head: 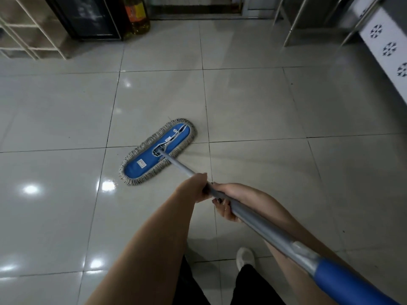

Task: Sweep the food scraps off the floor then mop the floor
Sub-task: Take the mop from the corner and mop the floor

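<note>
View: head cam, looking fwd and down.
L hand: clenched round mop pole; fwd grip, back of hand up, fingers hidden under it.
R hand: just behind L hand, grasps the pole from below; fingertips curl up over its near side.
Mop pole: grey metal, runs diag. from bottom-right through both grips.
Blue grip: on the pole, well behind R fingers.
Mop head: blue pad w/ grey fringe, flat on floor, near and ahead-left of L fingers; lies diag. across a tile joint.
Floor: glossy pale tiles; light glints left of fingers.
Shoe: white, behind R fingers.
Oil bottle: far ahead of fingers, beside dark cabinet.
Rack: far ahead-left.
Metal legs, white patterned panel: far ahead-right.
</note>
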Tool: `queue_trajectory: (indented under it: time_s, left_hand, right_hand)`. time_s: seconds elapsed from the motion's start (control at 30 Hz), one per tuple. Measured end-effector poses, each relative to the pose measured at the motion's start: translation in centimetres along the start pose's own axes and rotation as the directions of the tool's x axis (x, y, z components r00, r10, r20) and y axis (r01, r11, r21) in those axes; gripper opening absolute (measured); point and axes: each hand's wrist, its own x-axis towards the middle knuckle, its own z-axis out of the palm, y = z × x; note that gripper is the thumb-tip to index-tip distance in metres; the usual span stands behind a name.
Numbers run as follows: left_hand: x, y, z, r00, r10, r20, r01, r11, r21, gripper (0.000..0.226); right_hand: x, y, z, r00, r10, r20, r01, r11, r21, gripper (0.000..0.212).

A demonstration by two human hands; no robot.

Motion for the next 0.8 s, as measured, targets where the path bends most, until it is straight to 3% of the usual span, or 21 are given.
queue_trajectory:
  time_s: [0.23,0.53,0.7,0.8]
  left_hand:
    - [-2.4,-7.5,10.9,0.995,0.1,0.008,-0.1,0.995,0.029,0.03]
    - [-6.0,-11.4,20.3,0.997,0.065,0.031,-0.063,0.997,-0.05,0.022]
    - [-7.8,-13.5,22.9,0.991,0.074,0.108,-0.072,0.997,-0.029,0.018]
    - [-8.9,-15.0,24.2,0.985,0.083,0.153,-0.084,0.996,0.001,0.016]
  right_hand:
    - [-6.0,4.7,-10.4,0.999,-0.039,-0.004,0.038,0.987,-0.156,0.05]
    - [-14.3,7.2,-19.4,0.988,-0.152,0.032,0.152,0.988,0.002,0.068]
    - [-17.4,9.7,-21.6,0.972,-0.235,-0.004,0.235,0.971,0.042,0.064]
    - [-19.1,12.0,-22.3,0.957,-0.285,-0.051,0.288,0.954,0.081,0.048]
